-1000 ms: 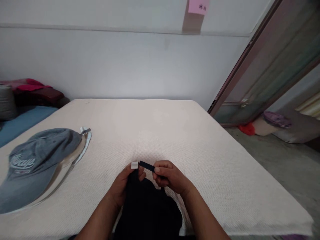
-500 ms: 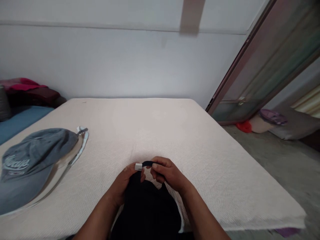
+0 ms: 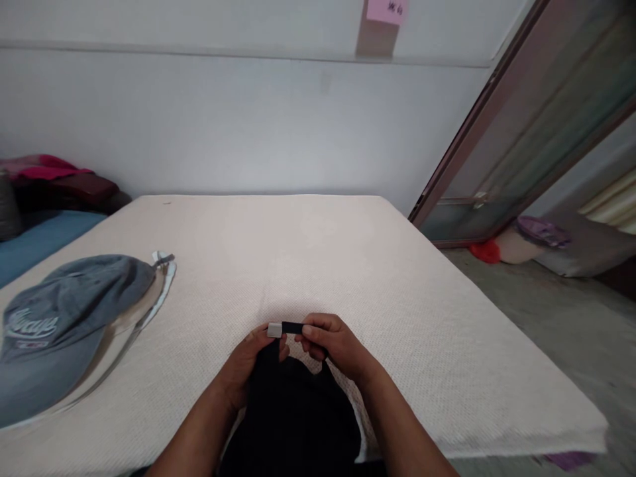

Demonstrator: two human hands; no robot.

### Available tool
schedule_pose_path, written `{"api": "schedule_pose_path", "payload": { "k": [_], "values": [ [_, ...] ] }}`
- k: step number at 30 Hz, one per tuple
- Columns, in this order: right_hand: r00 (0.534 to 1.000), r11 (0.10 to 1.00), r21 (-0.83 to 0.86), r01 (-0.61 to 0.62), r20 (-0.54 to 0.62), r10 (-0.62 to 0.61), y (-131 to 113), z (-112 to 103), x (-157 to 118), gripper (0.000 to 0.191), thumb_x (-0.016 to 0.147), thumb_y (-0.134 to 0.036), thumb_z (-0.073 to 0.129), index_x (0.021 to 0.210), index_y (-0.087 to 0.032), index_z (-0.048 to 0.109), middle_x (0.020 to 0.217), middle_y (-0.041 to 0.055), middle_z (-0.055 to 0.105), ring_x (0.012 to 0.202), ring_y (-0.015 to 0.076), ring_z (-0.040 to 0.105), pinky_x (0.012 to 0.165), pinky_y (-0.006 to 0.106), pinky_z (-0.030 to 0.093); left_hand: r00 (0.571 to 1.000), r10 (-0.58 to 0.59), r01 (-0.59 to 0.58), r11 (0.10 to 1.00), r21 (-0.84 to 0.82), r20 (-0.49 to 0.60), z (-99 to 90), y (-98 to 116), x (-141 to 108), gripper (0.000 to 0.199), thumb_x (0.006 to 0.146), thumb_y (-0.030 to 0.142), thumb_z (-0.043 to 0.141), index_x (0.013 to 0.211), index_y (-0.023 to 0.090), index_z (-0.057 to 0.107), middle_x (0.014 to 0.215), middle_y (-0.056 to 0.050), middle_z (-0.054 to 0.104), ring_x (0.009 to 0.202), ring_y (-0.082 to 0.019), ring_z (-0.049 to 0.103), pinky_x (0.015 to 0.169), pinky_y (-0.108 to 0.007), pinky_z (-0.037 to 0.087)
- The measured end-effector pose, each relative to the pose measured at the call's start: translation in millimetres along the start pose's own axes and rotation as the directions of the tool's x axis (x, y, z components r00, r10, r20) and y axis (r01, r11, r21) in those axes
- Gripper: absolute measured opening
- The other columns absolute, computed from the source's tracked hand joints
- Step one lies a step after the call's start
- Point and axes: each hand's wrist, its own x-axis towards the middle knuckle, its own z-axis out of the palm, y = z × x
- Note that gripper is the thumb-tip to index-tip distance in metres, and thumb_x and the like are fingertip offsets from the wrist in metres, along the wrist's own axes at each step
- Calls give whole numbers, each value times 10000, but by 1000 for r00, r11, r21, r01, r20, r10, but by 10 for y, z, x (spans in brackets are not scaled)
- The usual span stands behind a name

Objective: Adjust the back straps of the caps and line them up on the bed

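Observation:
A black cap (image 3: 293, 411) lies at the near edge of a cream-covered bed (image 3: 308, 265), between my forearms. My left hand (image 3: 251, 364) pinches the silver buckle (image 3: 274, 329) at the cap's back. My right hand (image 3: 330, 344) grips the dark strap (image 3: 292, 327) that runs out of the buckle to the right. Both hands meet just above the cap, fingers closed on the strap parts.
A grey-blue cap (image 3: 64, 318) in a clear plastic bag (image 3: 149, 301) rests on the bed's left side. Red and dark bedding (image 3: 54, 175) and a blue sheet (image 3: 34, 245) lie far left. A sliding door (image 3: 521, 132) and bare floor (image 3: 571, 318) are at right.
My right hand has slid closer to the buckle along the strap, shortening the visible strap. The view shifted slightly; the grey cap appears a bit further left.

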Motion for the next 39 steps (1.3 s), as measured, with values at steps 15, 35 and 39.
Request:
{"api": "schedule_pose_path", "payload": {
  "k": [15,35,39],
  "values": [
    [1000,996,-85,-5,6,5,-20,13,-3,262,829,-362,596,689,-141,609,590,-13,539,464,62,404,444,201,281,993,44,-60,987,148,113,52,33,7,185,772,298,636,674,156,569,535,28,514,459,-77,390,452,-202,281],
    [998,997,-72,27,-48,-31,19,2,17,200,790,-320,630,693,-146,609,517,-40,479,460,68,392,469,218,292,1000,21,-17,986,166,-22,107,39,-21,177,718,246,717,856,159,648,668,-12,658,555,-114,576,538,-207,419],
    [994,996,-76,47,-96,-54,3,25,24,201,794,-313,620,678,-149,611,488,-49,455,449,69,374,458,218,268,1000,20,-18,988,152,-11,117,41,-19,169,738,243,714,877,158,668,669,-6,665,548,-96,577,533,-188,416]
  ]
}}
